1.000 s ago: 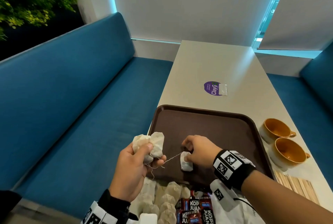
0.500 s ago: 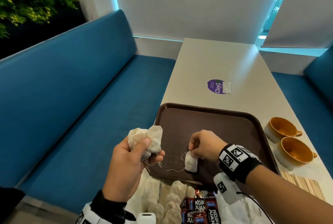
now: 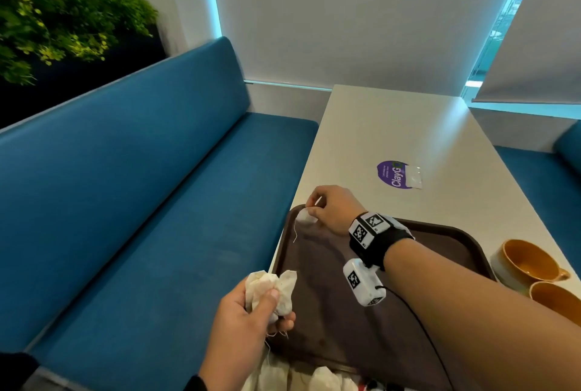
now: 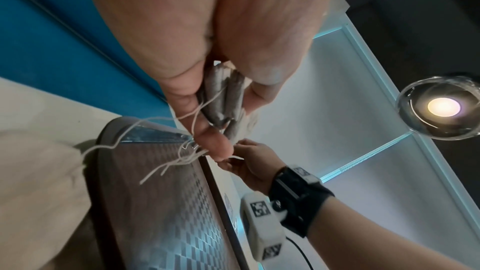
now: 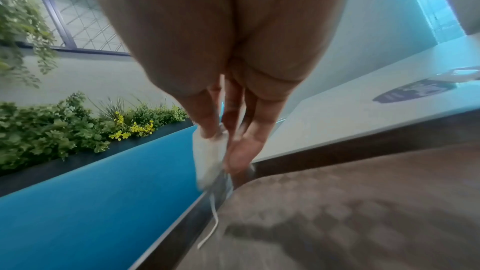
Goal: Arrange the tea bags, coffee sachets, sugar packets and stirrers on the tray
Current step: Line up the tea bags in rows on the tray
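Note:
A dark brown tray [image 3: 446, 235] lies on the pale table. My right hand [image 3: 327, 209] has reached to the tray's far left corner and pinches one white tea bag [image 3: 305, 217] there, its string hanging down onto the tray; the right wrist view shows that tea bag [image 5: 207, 159] held between thumb and fingers just over the rim. My left hand [image 3: 251, 315] hovers at the tray's near left edge and grips a bunch of tea bags [image 3: 273, 288], their strings [image 4: 166, 163] dangling. More tea bags [image 3: 317, 379] lie on the table just in front of the tray.
Two orange cups [image 3: 522, 261] stand right of the tray. A purple sticker with a clear packet [image 3: 398, 174] lies farther up the table [image 3: 393, 126]. A blue bench [image 3: 141, 202] runs along the left, with plants [image 3: 56, 22] behind it.
My right hand has carried the single tea bag from the tray's near middle to its far left corner. The left hand keeps its bunch by the near left edge.

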